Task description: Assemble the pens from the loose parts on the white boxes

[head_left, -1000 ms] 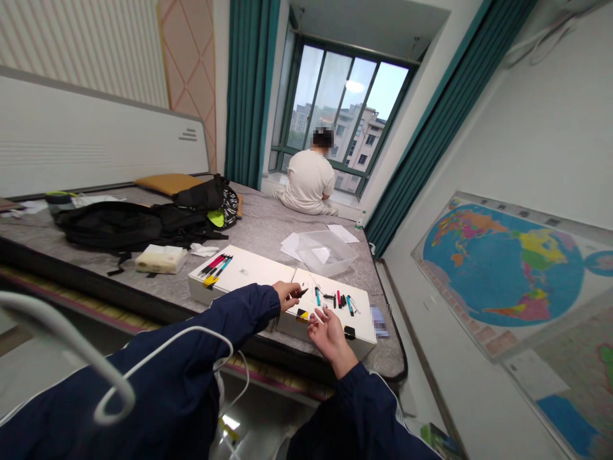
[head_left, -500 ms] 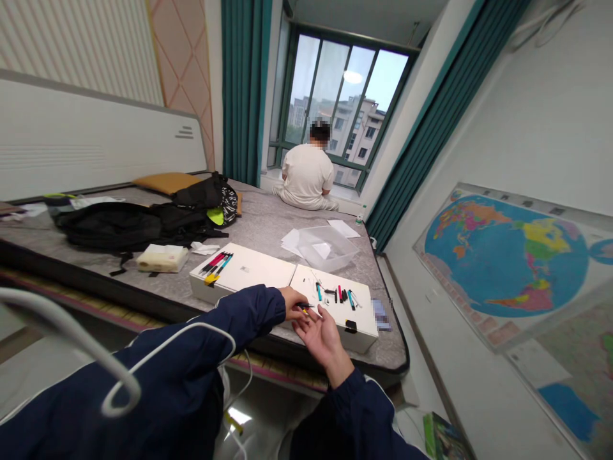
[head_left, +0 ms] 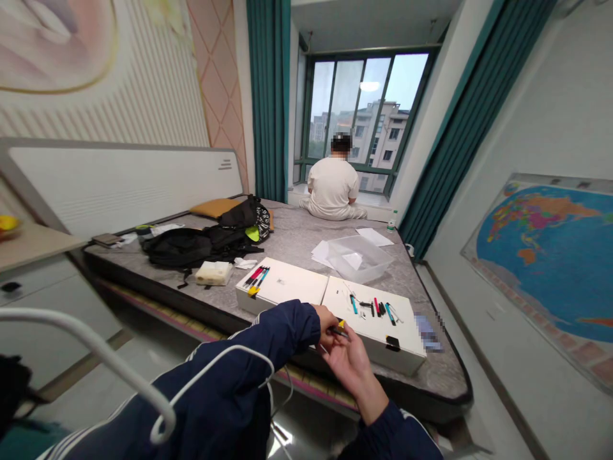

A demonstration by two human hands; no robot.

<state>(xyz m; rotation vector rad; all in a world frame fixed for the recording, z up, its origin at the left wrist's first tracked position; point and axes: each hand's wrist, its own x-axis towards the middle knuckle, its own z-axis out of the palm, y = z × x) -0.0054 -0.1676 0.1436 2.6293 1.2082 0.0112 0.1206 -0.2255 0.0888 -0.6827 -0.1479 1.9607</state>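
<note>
Head view: your left hand (head_left: 326, 321) is pinching a dark slim piece (head_left: 340, 331) in front of the right white box (head_left: 376, 331); your fingers are hiding part of it. Your right hand (head_left: 353, 363) is cupping just beside it, palm up; can't tell whether those fingertips are gripping. Two boxes are sitting side by side, the right one carrying two blue barrels (head_left: 391, 314), one red barrel (head_left: 377, 307); black bits (head_left: 382, 309) are blurring together, count unclear.
</note>
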